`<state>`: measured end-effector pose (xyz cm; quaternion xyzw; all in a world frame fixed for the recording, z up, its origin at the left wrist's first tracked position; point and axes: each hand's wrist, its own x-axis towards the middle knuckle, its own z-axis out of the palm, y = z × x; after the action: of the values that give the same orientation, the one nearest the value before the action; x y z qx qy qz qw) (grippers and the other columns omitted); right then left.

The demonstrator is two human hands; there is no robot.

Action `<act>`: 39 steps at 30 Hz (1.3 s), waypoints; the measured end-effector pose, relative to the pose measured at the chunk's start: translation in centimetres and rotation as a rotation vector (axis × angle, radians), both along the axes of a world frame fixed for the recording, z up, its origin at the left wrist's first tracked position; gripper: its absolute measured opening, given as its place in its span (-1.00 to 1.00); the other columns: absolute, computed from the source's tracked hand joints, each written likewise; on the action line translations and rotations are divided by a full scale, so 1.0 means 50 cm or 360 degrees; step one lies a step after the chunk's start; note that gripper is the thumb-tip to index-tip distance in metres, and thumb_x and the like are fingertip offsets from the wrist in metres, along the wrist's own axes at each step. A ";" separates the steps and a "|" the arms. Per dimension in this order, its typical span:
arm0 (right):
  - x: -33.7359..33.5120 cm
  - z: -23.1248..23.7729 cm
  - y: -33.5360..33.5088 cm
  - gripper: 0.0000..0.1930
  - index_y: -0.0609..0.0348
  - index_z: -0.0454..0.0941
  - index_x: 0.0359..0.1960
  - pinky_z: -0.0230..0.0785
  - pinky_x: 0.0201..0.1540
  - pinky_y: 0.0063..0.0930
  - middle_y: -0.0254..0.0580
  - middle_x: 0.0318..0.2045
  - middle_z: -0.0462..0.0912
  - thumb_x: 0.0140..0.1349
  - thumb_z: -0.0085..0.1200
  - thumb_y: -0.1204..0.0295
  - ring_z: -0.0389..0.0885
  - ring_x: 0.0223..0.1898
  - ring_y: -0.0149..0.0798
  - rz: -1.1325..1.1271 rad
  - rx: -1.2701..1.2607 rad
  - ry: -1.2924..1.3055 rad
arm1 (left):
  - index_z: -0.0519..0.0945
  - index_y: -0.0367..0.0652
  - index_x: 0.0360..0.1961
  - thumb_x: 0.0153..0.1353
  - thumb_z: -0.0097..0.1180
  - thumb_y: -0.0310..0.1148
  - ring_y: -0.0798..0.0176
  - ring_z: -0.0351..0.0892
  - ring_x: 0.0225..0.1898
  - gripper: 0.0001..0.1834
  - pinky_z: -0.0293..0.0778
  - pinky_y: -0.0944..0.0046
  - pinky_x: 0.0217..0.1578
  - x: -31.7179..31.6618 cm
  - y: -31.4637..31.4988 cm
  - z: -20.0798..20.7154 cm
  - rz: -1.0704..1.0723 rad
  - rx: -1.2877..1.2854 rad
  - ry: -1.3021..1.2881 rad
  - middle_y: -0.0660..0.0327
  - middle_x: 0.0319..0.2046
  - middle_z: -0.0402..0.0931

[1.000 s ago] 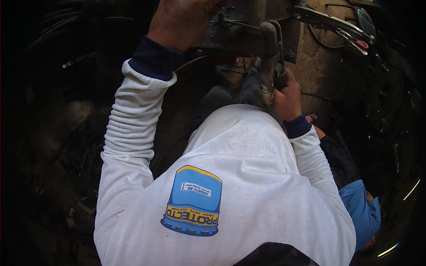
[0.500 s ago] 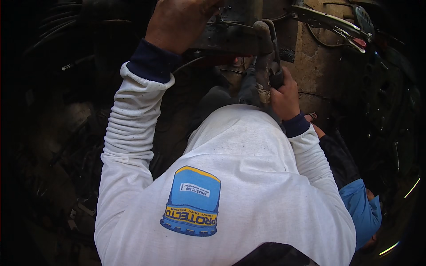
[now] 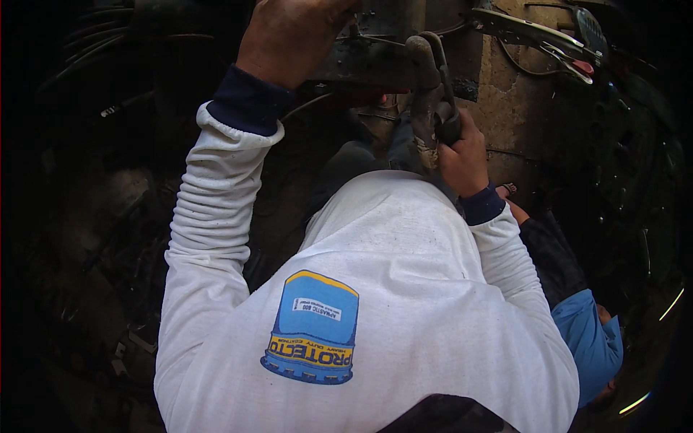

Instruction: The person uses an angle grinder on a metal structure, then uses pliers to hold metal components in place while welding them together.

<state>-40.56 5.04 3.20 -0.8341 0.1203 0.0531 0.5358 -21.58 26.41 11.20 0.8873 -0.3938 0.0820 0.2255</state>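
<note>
My right hand [image 3: 464, 157] is closed around a dark, worn tool [image 3: 426, 97] with a thick rounded bar and a thinner curved lever beside it; its exact kind does not show. The tool stands nearly upright at the top middle, above my white shirt. At the upper edge, my left hand [image 3: 289, 43] is bent inward with its visible fingers curled. The frame cuts off the fingertips and hides what they hold, if anything. A thin rod [image 3: 379, 40] and a dark metal beam [image 3: 346, 68] run just right of that hand.
At upper right lies a long shiny metal part [image 3: 530, 27] with a red-tipped piece [image 3: 582, 67] and a cable [image 3: 516, 61], over a brown worn surface [image 3: 505, 108]. Another person in blue [image 3: 588, 339] is close at my lower right. The left side is dark and cluttered.
The upper end of the tool in my right hand has tipped slightly to the left. My left hand has hardly moved.
</note>
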 end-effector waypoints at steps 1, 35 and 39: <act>0.001 0.002 0.001 -0.56 0.26 0.44 -0.02 0.49 -0.28 -0.26 0.13 -0.39 0.65 -0.03 0.11 0.60 0.69 -0.34 0.11 -0.0002 -0.0012 0.0008 | 0.56 -0.07 -0.39 0.13 0.20 -0.43 0.11 0.60 -0.50 -0.95 0.28 0.18 -0.37 0.001 0.000 0.001 -0.0001 0.0009 -0.0001 0.16 -0.57 0.58; -0.169 0.140 -0.083 -0.60 0.25 0.40 -0.03 0.40 -0.13 -0.12 0.08 -0.33 0.66 0.03 0.12 0.60 0.64 -0.25 0.13 -0.0352 -0.0698 0.0285 | 0.64 -0.04 -0.21 0.14 0.26 -0.38 0.19 0.68 -0.30 -0.82 0.38 0.27 -0.20 0.005 0.025 -0.045 0.0017 0.0100 -0.0013 0.24 -0.34 0.68; -0.164 0.149 -0.086 -0.61 0.27 0.40 -0.02 0.44 -0.17 -0.13 0.09 -0.34 0.66 0.06 0.13 0.58 0.64 -0.27 0.14 -0.0244 -0.0799 0.0329 | 0.64 -0.04 -0.21 0.15 0.24 -0.37 0.18 0.68 -0.31 -0.83 0.38 0.27 -0.22 0.006 0.028 -0.045 0.0016 0.0090 -0.0015 0.22 -0.35 0.67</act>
<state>-48.78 0.75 10.63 -0.9193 0.2465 0.0657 0.2998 -21.28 27.78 8.97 0.8949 -0.3925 0.0760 0.1981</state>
